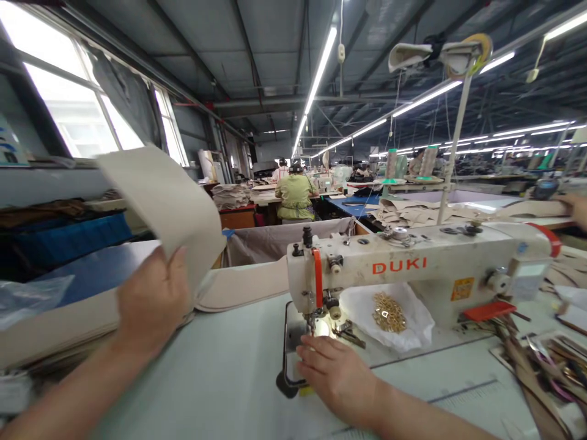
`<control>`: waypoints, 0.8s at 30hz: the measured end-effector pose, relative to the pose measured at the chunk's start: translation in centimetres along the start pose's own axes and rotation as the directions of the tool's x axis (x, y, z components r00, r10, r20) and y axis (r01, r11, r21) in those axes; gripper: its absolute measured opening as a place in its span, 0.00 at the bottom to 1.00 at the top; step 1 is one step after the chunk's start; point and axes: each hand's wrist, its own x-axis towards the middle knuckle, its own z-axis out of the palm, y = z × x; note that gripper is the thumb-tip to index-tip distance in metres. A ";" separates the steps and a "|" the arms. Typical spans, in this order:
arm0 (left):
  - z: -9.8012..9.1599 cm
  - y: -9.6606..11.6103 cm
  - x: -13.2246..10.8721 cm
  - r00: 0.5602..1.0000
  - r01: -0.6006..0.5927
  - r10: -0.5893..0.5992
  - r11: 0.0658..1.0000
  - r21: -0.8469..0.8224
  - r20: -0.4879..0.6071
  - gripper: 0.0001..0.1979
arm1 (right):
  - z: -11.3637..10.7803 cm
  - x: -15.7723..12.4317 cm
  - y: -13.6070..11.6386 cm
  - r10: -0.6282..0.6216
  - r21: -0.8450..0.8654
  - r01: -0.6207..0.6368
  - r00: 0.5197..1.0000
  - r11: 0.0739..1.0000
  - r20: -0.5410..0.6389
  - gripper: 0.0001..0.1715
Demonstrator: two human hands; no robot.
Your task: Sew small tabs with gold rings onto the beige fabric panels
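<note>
My left hand (pixel 153 293) is closed on the edge of a curved beige fabric panel (pixel 169 189). The panel stands up from the grip, its far end smeared by motion. Beneath and beside it lie stacks of similar beige panels (pixel 247 284). My right hand (pixel 337 373) rests on the bed of a white sewing machine (pixel 358 266), its fingers stretched out just in front of the lit needle area. Nothing shows in those fingers, though the surface under them is hidden.
White paper with small gold-coloured metal pieces (pixel 389 313) sits under the machine arm. Tools and straps (pixel 545 373) clutter the right side. A thread stand pole (pixel 455 146) rises behind. A co-worker's hand (pixel 578 208) shows at the right edge; a person in green (pixel 296 195) sits ahead.
</note>
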 end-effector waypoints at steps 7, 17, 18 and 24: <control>11.5 3.4 -0.8 0.807 -0.005 -0.029 0.998 0.055 0.589 0.22 | 0.9 0.2 0.3 -0.001 -0.004 0.000 0.993 1.000 -0.117 0.12; 14.3 3.7 -8.0 0.650 0.061 -0.163 0.985 0.163 0.742 0.22 | 2.4 -0.3 0.6 0.022 0.056 -0.015 0.993 0.998 -0.112 0.11; 14.1 3.9 -8.1 0.651 0.065 -0.169 0.984 0.168 0.740 0.22 | 2.3 -0.3 0.5 0.033 0.072 -0.024 0.991 0.997 -0.132 0.11; 10.0 3.0 -8.3 0.715 0.054 -0.189 0.975 0.216 0.673 0.28 | 1.1 -0.1 0.4 0.057 0.173 -0.040 0.994 0.984 -0.091 0.13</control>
